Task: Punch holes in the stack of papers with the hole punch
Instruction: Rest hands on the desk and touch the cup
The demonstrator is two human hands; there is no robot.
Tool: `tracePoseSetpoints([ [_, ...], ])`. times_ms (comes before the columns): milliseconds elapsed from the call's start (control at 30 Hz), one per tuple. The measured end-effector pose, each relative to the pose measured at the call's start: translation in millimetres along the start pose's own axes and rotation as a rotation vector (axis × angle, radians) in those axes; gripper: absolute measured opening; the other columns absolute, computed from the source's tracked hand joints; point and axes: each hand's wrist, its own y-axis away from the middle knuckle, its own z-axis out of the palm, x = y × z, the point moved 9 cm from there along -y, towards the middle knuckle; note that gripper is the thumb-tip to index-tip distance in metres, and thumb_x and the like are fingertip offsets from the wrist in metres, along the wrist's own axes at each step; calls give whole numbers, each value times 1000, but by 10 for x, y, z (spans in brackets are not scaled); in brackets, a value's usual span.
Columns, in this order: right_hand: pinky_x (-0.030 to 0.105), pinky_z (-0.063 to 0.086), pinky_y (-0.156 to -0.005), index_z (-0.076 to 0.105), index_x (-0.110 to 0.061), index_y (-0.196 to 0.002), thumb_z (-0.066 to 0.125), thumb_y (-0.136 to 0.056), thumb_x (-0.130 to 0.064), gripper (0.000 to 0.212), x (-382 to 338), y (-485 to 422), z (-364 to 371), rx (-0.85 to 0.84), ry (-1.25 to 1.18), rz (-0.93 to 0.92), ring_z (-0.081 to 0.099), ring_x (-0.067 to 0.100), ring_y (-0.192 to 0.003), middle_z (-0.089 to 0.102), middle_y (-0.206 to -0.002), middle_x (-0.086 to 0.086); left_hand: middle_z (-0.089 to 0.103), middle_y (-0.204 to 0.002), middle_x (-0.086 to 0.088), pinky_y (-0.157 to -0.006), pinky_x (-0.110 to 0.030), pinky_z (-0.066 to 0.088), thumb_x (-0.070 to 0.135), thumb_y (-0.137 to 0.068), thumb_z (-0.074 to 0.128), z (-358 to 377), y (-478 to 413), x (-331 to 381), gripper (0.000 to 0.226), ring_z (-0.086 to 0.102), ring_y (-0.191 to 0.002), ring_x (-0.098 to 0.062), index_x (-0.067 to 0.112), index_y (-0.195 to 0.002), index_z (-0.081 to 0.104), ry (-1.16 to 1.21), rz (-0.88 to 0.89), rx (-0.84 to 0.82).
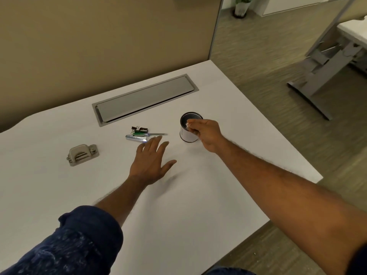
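hole punch (pixel 83 154): untouched, left on tabletop (pixel 218 195) | paper stack: unseen | left hand (pixel 151 161): spread, empty | right hand (pixel 204 133): pinching small white bit over pen cup (pixel 189 130) | punching: not begun

A dark navy sleeve (pixel 75 241) with a faint, mottled lighter pattern is worn on the left arm, its cuff rolled back to mid-forearm. The left hand (pixel 149 161) is bare. The right forearm and right hand (pixel 206 133) are uncovered; 1 dark sleeve edge is seen at the frame's lower right corner.
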Motion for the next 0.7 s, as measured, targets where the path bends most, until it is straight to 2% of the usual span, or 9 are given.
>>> tracePoseSetpoints([
  [100,20,58,-74,72,0,-84,68,-80,7,10,-182,-194,-42,13,189,-58,67,13,-68,70,-80,8,36,-154,-12,-112,-53,31,70,-90,26,-66,-143,37,75,35,-141,-34,18,-142,41,5,7,37],
  [200,17,57,-70,74,2,-94,68,-81,3,14,-353,-373,-94,48,476,-171,67,11,-71,72,-89,11,28,-159,-9,-117,-52,24,70,-92,29,-86,-275,45,74,27,-146,-30,21,-147,36,8,-7,31],
  [300,24,55,-82,76,-3,-93,68,-81,-2,14,-525,-481,-71,75,823,-339,69,16,-81,75,-93,10,23,-162,-7,-119,-52,21,69,-91,31,-93,-372,45,75,22,-148,-28,22,-149,32,14,-15,22],
  [367,20,50,-85,76,-3,-92,67,-82,-2,14,-589,-517,-8,54,1000,-424,69,19,-89,75,-96,11,22,-162,-7,-119,-52,21,68,-91,31,-89,-420,37,75,21,-148,-28,21,-150,33,16,-19,22],
  [467,18,49,-81,77,-5,-92,62,-83,1,18,-578,-576,56,-15,1145,-448,68,19,-90,75,-96,10,22,-162,-8,-119,-52,21,70,-91,27,-48,-466,17,77,21,-149,-28,20,-150,33,8,-21,23],
  [600,31,55,-84,76,-9,-97,57,-86,0,23,-516,-625,131,-92,1316,-484,67,20,-90,74,-100,8,20,-163,-9,-120,-51,18,73,-88,20,39,-501,0,83,17,-150,-28,20,-151,31,-3,-21,7],
  [700,34,53,-84,74,-12,-101,58,-89,-8,20,-490,-614,220,-147,1447,-534,65,22,-93,72,-103,6,15,-164,-8,-120,-51,15,77,-84,10,106,-517,-12,90,13,-151,-27,21,-153,26,-8,-24,-15],
])
